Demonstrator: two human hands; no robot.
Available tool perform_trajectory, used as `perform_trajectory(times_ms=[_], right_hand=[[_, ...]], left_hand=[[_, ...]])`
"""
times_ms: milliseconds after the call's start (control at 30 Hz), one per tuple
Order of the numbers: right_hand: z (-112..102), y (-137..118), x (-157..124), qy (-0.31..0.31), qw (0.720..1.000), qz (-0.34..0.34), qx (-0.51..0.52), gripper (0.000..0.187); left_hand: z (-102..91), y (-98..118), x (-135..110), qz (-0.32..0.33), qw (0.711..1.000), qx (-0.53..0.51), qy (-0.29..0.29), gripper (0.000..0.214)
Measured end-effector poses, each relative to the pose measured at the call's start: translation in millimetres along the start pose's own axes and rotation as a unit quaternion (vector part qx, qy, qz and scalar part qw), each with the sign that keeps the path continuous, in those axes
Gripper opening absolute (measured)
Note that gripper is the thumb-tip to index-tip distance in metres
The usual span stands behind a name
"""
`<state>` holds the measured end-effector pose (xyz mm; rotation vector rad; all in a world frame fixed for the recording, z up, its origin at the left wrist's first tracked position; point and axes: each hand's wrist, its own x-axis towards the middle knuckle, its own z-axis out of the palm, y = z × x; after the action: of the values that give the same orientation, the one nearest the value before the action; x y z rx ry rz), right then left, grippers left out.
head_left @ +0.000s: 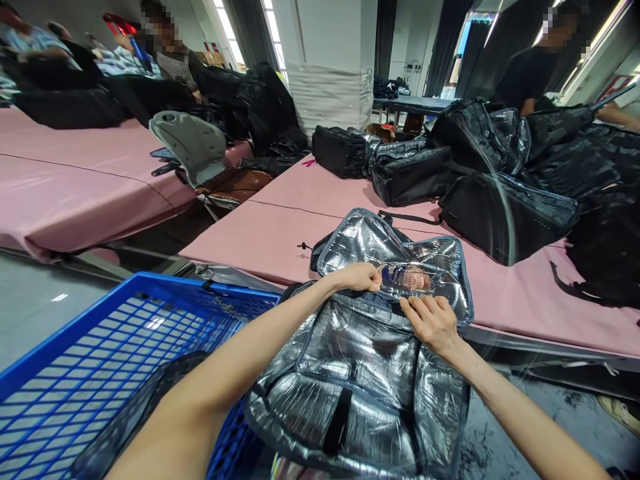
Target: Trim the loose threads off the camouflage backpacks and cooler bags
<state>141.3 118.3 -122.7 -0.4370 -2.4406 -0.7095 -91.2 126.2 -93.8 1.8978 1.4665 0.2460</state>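
In front of me an insulated bag [360, 347] with shiny silver foil lining lies opened out. Its flap [367, 237] rests on the pink table, while its body hangs over the near edge toward me. My left hand [361, 277] is closed in a fist on the foil at the fold between flap and body. Just to its right and lower, my right hand [433, 323] has its fingers curled over the same fold. Between the hands the foil reflects a blurred patch of colour. A black strap [340, 420] crosses the lining low in the bag.
At my left stands a blue plastic basket [165, 283] with dark mesh material inside. Several black bags [505, 213] are heaped on the right of the pink table [280, 227]. A grey chair [193, 143] stands between the tables. Other people [525, 77] are farther back.
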Motion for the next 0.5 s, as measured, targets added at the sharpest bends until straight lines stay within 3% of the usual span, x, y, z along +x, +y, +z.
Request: perform_trajectory(times_ms=[167,367,500], right_hand=[[1,3,-4,-0.001,0.999,0.036,0.014,0.016],[2,5,-1,-0.010,0.993,0.110,0.045,0.011],[3,5,0,-0.018,0.988,0.139,0.069,0.011]], left_hand=[[3.4,3,-9,0.005,1.000,0.014,0.021,0.013],[18.6,18,-16,0.049,0.988,0.098,0.108,0.015],[17.8,21,-8,0.025,0.993,0.081,0.078,0.006]])
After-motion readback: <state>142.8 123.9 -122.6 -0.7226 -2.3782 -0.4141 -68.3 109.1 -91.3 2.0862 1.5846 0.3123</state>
